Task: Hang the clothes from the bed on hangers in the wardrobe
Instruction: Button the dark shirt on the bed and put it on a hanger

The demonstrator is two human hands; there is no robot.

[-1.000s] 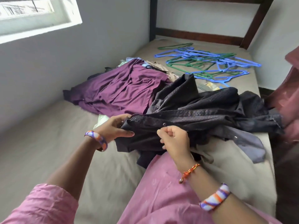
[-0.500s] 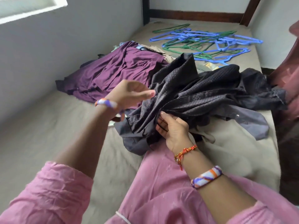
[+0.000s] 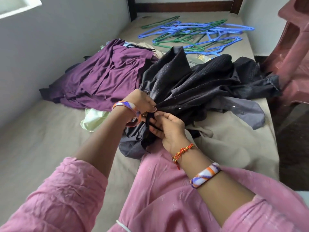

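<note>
A crumpled black dotted shirt [image 3: 197,84] lies in the middle of the bed [image 3: 41,139]. My left hand [image 3: 140,102] grips a bunched fold of it from above. My right hand [image 3: 167,128] pinches the same fold of dark cloth just below, fingers curled round it. A purple garment [image 3: 103,77] is spread to the left of the shirt. A pale green cloth [image 3: 93,118] peeks out beneath it. Several blue and green hangers [image 3: 197,36] lie tangled at the far end of the bed.
A grey wall runs along the bed's left side. A reddish-brown plastic chair [image 3: 294,52] stands at the right edge of the bed. The dark wooden headboard [image 3: 184,7] closes the far end. My pink clothing fills the bottom of the view.
My left hand, lifted off and open half a second ago, has come down onto the black shirt. Both hands now gather one fold of it together.
</note>
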